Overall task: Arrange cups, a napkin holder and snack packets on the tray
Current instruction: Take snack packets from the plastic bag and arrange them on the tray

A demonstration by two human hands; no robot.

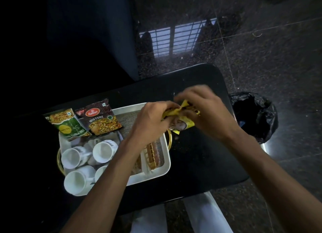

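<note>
Snack step in hand: left hand (153,117) and right hand (205,110) both pinch a yellow packet (181,118) between them, above the tray (167,163) rim. Cups (102,151), napkin holder (150,154), two packets (101,119) sit left of the hands. Next, likely lay it flat in the bare tray spot below.

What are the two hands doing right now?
Left hand: closed on the yellow packet.
Right hand: closed on the same packet.

My black table (200,159) sits on speckled dark floor tiles (270,49); a bin lined with a black bag (256,114) stands just beside its right edge.
</note>
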